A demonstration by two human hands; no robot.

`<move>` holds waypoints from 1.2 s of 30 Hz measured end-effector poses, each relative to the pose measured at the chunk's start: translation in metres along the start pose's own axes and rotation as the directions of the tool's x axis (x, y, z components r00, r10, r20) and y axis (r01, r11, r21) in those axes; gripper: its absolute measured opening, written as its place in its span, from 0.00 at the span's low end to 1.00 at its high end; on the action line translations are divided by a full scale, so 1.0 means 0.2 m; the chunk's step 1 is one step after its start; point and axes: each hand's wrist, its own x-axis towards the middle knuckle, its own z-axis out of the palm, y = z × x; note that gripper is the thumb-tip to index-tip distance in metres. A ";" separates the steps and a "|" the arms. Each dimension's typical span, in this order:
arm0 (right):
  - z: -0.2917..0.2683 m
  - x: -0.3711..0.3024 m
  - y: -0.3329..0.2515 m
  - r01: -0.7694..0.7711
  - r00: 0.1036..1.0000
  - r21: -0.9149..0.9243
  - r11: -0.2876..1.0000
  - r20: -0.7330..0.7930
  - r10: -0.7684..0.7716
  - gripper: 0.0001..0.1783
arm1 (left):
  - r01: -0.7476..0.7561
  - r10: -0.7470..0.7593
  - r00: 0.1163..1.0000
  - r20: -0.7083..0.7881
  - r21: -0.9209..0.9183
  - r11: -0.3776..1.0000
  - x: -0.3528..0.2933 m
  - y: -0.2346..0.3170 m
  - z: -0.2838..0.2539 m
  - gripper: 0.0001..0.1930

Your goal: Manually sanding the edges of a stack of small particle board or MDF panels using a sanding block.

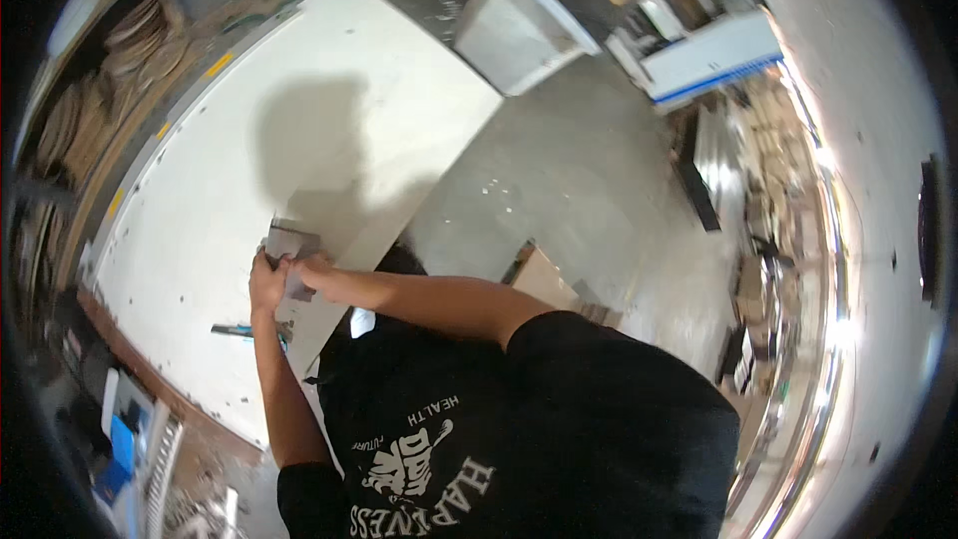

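Observation:
My left hand [266,282] is closed on the left edge of a small flat grey piece [290,242]. Its thumb lies near the fingers of my right hand [314,272], which are closed on the same piece from the right. The piece looks thin and roughly rectangular; its exact kind cannot be made out. Both hands are over the large white tabletop [200,210], near its edge beside my body. A slim black and blue tool [239,330] lies on the tabletop by my left forearm; that forearm partly covers it.
Beyond the tabletop a pale grey bin-like box [509,35] stands on the concrete floor [589,160]. A white panel with a blue stripe [714,55] lies at the far right. A cardboard piece [547,279] is beside my right arm. Stacked materials [150,35] line the left.

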 end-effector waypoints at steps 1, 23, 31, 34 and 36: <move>0.01 0.02 0.00 0.053 0.998 -0.145 0.988 -0.029 -0.058 0.44 | 0.033 -0.031 0.999 0.029 -0.059 0.998 -0.02 -0.02 0.02 0.42; -0.81 0.23 -0.28 0.683 0.450 -0.515 0.517 0.855 0.257 0.49 | -0.197 -0.895 0.416 -0.158 -0.977 0.081 -0.63 0.71 1.23 0.51; -0.77 0.22 -0.25 0.614 0.234 -0.448 0.650 0.890 0.391 0.44 | 0.113 -0.920 0.257 -0.295 -0.936 0.332 -0.78 0.78 1.27 0.57; -0.74 0.20 -0.28 0.613 0.202 -0.452 0.648 0.882 0.425 0.46 | 0.031 -0.925 0.190 -0.330 -0.939 0.342 -0.81 0.84 1.29 0.54; -0.69 0.17 -0.35 0.693 0.149 -0.405 0.596 0.890 0.432 0.47 | -0.019 -0.898 0.132 -0.419 -0.907 0.420 -0.81 0.86 1.29 0.53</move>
